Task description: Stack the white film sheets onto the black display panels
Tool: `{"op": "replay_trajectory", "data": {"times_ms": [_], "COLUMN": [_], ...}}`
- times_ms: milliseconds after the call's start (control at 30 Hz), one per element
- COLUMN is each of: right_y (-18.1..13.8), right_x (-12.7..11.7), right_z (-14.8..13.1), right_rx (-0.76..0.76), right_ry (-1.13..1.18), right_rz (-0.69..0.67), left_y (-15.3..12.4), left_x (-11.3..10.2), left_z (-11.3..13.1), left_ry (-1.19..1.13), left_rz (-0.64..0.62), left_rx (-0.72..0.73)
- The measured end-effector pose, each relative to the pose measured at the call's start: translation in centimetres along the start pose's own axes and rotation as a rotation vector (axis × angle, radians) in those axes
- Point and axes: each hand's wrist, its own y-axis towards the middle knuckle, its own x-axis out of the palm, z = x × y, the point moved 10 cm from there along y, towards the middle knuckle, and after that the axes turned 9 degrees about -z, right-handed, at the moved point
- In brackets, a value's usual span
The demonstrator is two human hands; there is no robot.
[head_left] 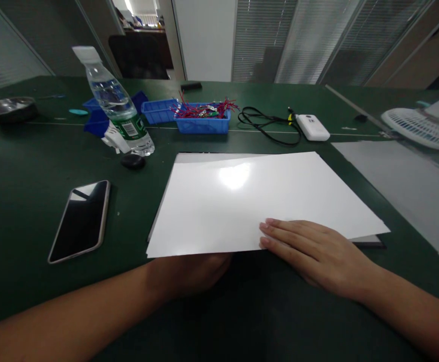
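Left hand (pixel 200 271) at seven o'clock, half-hidden, can't tell its grip, while the white sheet (pixel 242 211) lies central, long axis nine to three, and the right hand (pixel 319 254), four o'clock, lays straight fingers on it, pinch unclear.

White sheet (pixel 204 211), dark green table (pixel 23 171)

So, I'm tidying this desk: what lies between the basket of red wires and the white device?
A loosely looped black cable lies between the basket and the white device, as the head view shows.
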Motion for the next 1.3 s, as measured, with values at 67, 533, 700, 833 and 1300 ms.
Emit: {"op": "replay_trajectory", "data": {"times_ms": [67, 533, 700, 833, 1300], "right_y": [-0.2, -1.2, -0.5, -0.5, -0.1], "right_x": [-0.3, -0.8, -0.3, -0.6, -0.9], "right_z": [0.1, 0.3, -0.3, -0.4, 0.5], "right_rx": [0.004, 0.029, -0.017, -0.011, 0.045], "right_ry": [0.024, 0.039, 0.040, 0.043, -0.092], "right_rz": [0.025, 0.063, 0.056, 0.074, 0.094], "left_y": [0.2, -0.6, -1.8, -1.3, 0.1], "left_x": [-0.5, -3.7, -5.8, -6.3, -5.1], "left_z": [0.5, 3.6, 4.9, 4.0, 1.3], "left_ry": [-0.015, -0.239, -0.241, -0.153, -0.070], "left_rz": [0.004, 0.229, 0.421, 0.428, 0.363], "left_rx": [0.053, 0.459, 0.562, 0.390, 0.110]}}
